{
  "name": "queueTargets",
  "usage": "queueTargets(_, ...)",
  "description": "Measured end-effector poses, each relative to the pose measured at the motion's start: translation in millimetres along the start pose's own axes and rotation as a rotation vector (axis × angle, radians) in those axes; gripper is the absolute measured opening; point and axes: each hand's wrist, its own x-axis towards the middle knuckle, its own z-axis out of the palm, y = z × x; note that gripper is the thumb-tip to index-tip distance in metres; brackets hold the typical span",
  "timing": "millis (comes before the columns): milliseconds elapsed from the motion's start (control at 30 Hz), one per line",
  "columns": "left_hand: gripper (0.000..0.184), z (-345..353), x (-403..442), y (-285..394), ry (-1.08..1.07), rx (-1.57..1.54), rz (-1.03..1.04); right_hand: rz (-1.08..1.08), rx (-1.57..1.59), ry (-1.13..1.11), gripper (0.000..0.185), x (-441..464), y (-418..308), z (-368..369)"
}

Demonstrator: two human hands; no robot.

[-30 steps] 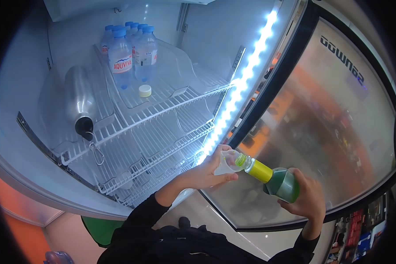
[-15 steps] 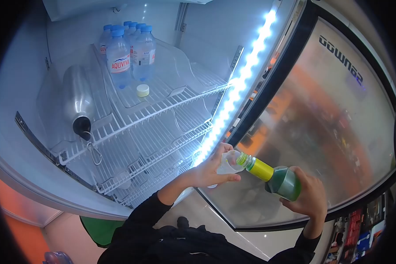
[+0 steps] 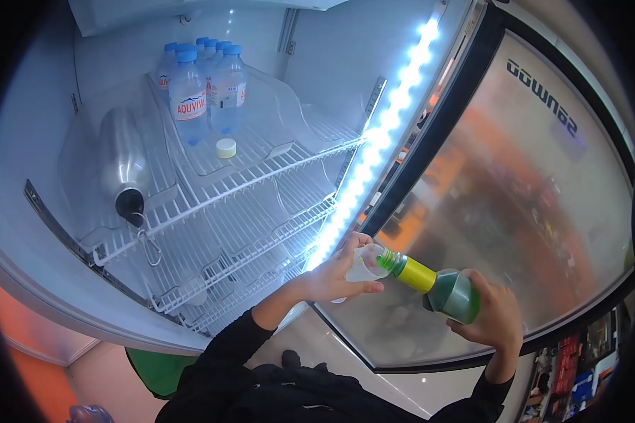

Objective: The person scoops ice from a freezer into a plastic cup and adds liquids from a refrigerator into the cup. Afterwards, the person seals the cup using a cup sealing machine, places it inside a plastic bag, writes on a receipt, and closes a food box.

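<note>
My left hand (image 3: 337, 273) is wrapped around a clear plastic cup (image 3: 362, 268), tilted with its opening facing right. From the right, my right hand (image 3: 492, 309) grips the base of a bottle (image 3: 458, 296) with green liquid and a yellow band around its neck. The bottle lies tilted, its mouth at the cup's opening. Bright green liquid shows in the bottle's neck. Whether any has reached the cup I cannot tell. A pale bottle cap (image 3: 226, 148) rests on the upper fridge shelf.
Several water bottles (image 3: 189, 102) stand at the back of the wire shelf (image 3: 261, 173). A metal flask (image 3: 123, 155) with a carabiner lies on its left side. An LED strip (image 3: 381, 141) runs down the fridge's right edge. The glass door (image 3: 522, 190) stands wide on the right.
Green liquid has moved into the bottle's neck toward its mouth. Both hands keep nearly the same places, and the view has shifted slightly.
</note>
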Motion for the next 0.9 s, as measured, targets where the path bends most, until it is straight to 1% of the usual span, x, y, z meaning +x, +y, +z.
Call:
queueTargets(33,0.079,0,0,0,0.0,0.009,-0.001,0.019,0.005,-0.014,0.063,0,0,0)
queueTargets(133,0.079,-1,1,3,0.016,0.022,0.058,-0.035,-0.017,0.017,0.057,0,0,0)
queueTargets(200,0.079,-2,-1,7,-0.016,-0.102,-0.031,-0.035,-0.01,0.018,0.058,-1,-1,0)
queueTargets(333,0.077,-1,0,3,0.027,0.037,0.039,-0.018,-0.017,0.017,0.057,-1,-2,0)
queueTargets(367,0.077,-2,0,4,0.0,-0.039,-0.011,-0.026,-0.013,0.021,0.057,-1,-2,0)
queueTargets(400,0.076,-1,0,2,0.003,-0.043,0.011,-0.035,-0.009,0.025,0.057,-1,-1,0)
queueTargets(533,0.075,0,1,-2,0.057,0.063,0.072,-0.015,-0.004,-0.003,0.057,0,-4,-3)
queueTargets(600,0.076,-2,0,4,-0.009,-0.096,-0.01,-0.023,-0.017,0.007,0.058,-1,-3,-2)
queueTargets(667,0.076,-1,1,-3,0.025,-0.002,0.037,-0.021,-0.02,0.005,0.059,-1,-2,-1)
queueTargets(733,0.076,-3,-1,7,0.04,0.039,0.038,-0.009,-0.014,-0.009,0.059,-1,-2,-1)
queueTargets(767,0.076,-4,-1,8,0.014,-0.075,0.016,-0.005,0.013,-0.024,0.062,-1,0,0)
queueTargets(833,0.075,-5,-2,8,0.034,-0.092,0.025,0.001,0.066,-0.052,0.07,0,2,2)
queueTargets(900,0.074,-7,-3,11,0.06,-0.103,0.045,-0.027,0.064,-0.041,0.067,1,-1,3)
